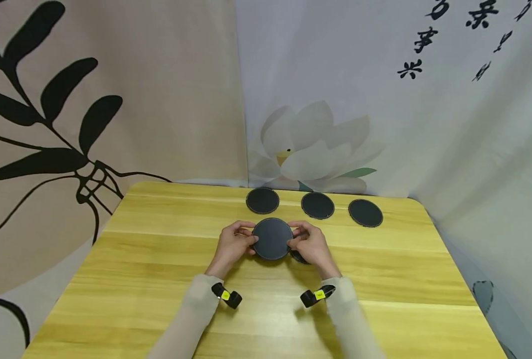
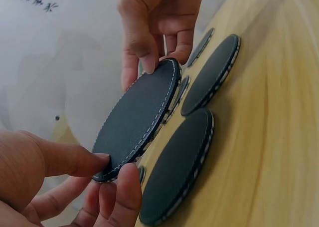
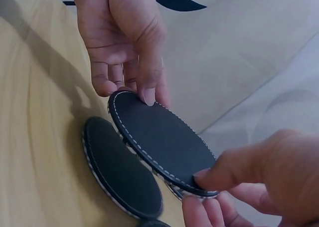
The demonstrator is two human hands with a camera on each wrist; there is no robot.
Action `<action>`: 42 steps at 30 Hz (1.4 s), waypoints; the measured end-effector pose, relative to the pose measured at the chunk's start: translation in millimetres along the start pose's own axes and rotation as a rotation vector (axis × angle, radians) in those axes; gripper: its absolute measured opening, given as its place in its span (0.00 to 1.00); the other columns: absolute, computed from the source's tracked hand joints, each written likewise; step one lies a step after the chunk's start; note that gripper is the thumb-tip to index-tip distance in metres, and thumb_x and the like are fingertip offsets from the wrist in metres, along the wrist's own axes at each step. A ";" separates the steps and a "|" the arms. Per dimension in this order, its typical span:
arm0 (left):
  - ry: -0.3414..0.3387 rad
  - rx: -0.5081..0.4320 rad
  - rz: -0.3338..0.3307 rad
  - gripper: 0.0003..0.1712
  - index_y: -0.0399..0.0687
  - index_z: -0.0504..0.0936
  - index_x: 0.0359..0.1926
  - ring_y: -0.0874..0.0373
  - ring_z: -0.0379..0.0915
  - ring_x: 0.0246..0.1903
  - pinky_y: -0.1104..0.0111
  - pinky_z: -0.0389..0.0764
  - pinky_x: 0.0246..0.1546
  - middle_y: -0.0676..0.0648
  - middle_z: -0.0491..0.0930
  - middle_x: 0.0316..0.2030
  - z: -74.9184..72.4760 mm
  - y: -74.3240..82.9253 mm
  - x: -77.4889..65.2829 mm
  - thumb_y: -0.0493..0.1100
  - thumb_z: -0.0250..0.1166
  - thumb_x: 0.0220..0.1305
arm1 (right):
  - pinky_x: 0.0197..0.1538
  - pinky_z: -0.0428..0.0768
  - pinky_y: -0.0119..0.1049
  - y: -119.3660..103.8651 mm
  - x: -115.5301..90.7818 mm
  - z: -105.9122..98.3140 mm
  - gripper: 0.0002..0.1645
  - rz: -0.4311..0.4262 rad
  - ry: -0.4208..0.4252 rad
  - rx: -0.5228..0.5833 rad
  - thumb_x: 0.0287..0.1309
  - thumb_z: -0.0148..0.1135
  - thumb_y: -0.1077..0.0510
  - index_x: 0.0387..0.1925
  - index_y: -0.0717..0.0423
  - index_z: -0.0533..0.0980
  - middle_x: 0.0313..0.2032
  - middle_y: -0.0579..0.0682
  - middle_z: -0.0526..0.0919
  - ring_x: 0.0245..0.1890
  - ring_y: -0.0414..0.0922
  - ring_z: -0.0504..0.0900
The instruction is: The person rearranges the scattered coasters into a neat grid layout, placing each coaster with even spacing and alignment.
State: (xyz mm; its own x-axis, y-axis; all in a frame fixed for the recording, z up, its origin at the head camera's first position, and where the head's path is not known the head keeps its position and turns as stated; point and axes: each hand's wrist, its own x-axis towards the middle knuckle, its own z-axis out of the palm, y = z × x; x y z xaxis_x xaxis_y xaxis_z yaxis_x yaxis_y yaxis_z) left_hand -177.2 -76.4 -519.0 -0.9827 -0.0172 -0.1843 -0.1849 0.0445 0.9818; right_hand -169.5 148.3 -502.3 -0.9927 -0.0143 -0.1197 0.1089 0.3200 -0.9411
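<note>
Between both hands a round black coaster (image 1: 272,239) with white edge stitching is held up, tilted, above the table. My left hand (image 1: 233,245) pinches its left edge, thumb on the top face and fingers beneath. The right hand (image 1: 312,245) grips the opposite edge the same way. Below the held coaster, another black coaster (image 2: 177,169) lies flat; the head view mostly hides it. One more coaster (image 1: 300,257) shows partly from under my right hand, and in the left wrist view this nearby coaster (image 2: 212,76) lies beside the first.
Along the table's far edge lie three black coasters, a left one (image 1: 262,200), a middle one (image 1: 317,205) and a right one (image 1: 366,213). The wooden table (image 1: 149,279) backs onto a printed curtain (image 1: 180,89). Each sleeve carries a small black wrist camera (image 1: 227,295).
</note>
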 end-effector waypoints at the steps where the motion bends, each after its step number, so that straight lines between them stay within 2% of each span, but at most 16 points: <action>1: -0.002 0.003 0.002 0.20 0.40 0.85 0.52 0.55 0.78 0.25 0.61 0.89 0.26 0.45 0.74 0.35 2.6 2.0 2.2 0.25 0.70 0.58 | 0.38 0.84 0.36 -0.6 1.8 -2.6 0.28 -0.002 0.002 0.002 0.53 0.70 0.72 0.56 0.53 0.82 0.42 0.57 0.79 0.35 0.45 0.80; 6: -0.025 0.024 0.034 0.20 0.39 0.84 0.53 0.56 0.77 0.25 0.63 0.89 0.25 0.45 0.73 0.35 18.2 9.9 11.2 0.25 0.70 0.59 | 0.43 0.87 0.47 -2.6 7.9 -18.4 0.29 0.008 0.011 0.001 0.55 0.68 0.72 0.59 0.55 0.80 0.44 0.59 0.77 0.35 0.45 0.81; 10: -0.036 0.028 0.044 0.19 0.39 0.84 0.52 0.57 0.77 0.23 0.66 0.88 0.23 0.46 0.73 0.34 30.4 10.5 14.7 0.26 0.70 0.60 | 0.47 0.88 0.50 -1.7 7.7 -30.6 0.28 0.023 0.000 -0.003 0.58 0.68 0.71 0.60 0.55 0.79 0.47 0.61 0.76 0.35 0.44 0.82; 19: -0.050 0.043 0.048 0.17 0.39 0.84 0.51 0.57 0.76 0.23 0.63 0.88 0.23 0.46 0.73 0.32 62.0 9.9 12.7 0.26 0.70 0.60 | 0.45 0.89 0.47 4.7 -0.9 -57.9 0.30 0.045 0.002 -0.039 0.60 0.68 0.68 0.65 0.58 0.76 0.48 0.63 0.75 0.36 0.44 0.83; 26: -0.065 0.072 0.054 0.16 0.42 0.85 0.49 0.57 0.76 0.21 0.58 0.90 0.26 0.47 0.74 0.32 83.2 19.1 10.7 0.28 0.71 0.60 | 0.42 0.88 0.42 8.9 -1.3 -76.8 0.29 0.067 0.047 -0.074 0.58 0.70 0.67 0.63 0.56 0.78 0.48 0.61 0.76 0.34 0.42 0.83; 34: -0.085 0.103 0.029 0.16 0.46 0.85 0.49 0.57 0.76 0.21 0.51 0.90 0.33 0.47 0.74 0.33 94.2 24.0 5.4 0.29 0.71 0.61 | 0.39 0.86 0.40 12.3 -8.3 -86.9 0.29 0.101 0.047 -0.069 0.58 0.70 0.66 0.63 0.57 0.77 0.49 0.60 0.76 0.36 0.45 0.82; 42: -0.082 0.116 0.025 0.17 0.45 0.85 0.49 0.56 0.77 0.19 0.60 0.89 0.26 0.47 0.74 0.32 102.9 21.8 0.2 0.29 0.71 0.61 | 0.40 0.87 0.40 17.9 -13.1 -92.4 0.30 0.112 0.046 -0.075 0.60 0.70 0.65 0.64 0.58 0.76 0.48 0.60 0.77 0.35 0.43 0.83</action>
State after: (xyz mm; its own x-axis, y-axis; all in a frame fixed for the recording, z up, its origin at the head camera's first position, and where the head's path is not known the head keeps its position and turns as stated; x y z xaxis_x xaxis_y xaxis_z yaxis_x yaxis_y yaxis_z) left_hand -182.3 27.3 -502.4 -0.9836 0.0670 -0.1676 -0.1554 0.1586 0.9750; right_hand -159.4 241.8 -488.3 -0.9761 0.0682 -0.2062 0.2164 0.3869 -0.8964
